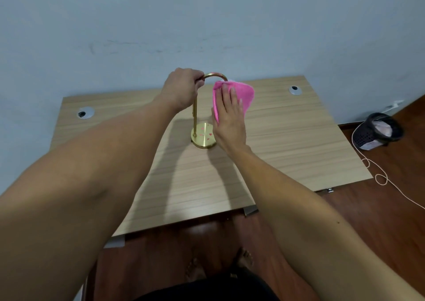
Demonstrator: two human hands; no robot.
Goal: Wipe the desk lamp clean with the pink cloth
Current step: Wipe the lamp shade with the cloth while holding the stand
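Note:
A brass desk lamp stands near the middle of the wooden desk (287, 144), with a round base (203, 137), a thin upright stem and an arched top (215, 75). My left hand (181, 89) grips the left end of the arch. My right hand (230, 114) presses the pink cloth (243, 93) flat against the lamp's right side, just under the arch's right end. The cloth hides the lamp head.
Two cable grommets sit in the desk, one at the left (85, 112) and one at the back right (295, 90). A dark mesh bin (377, 131) lies on the floor to the right, with a thin cord (377, 176) trailing past it. A blue wall rises behind the desk.

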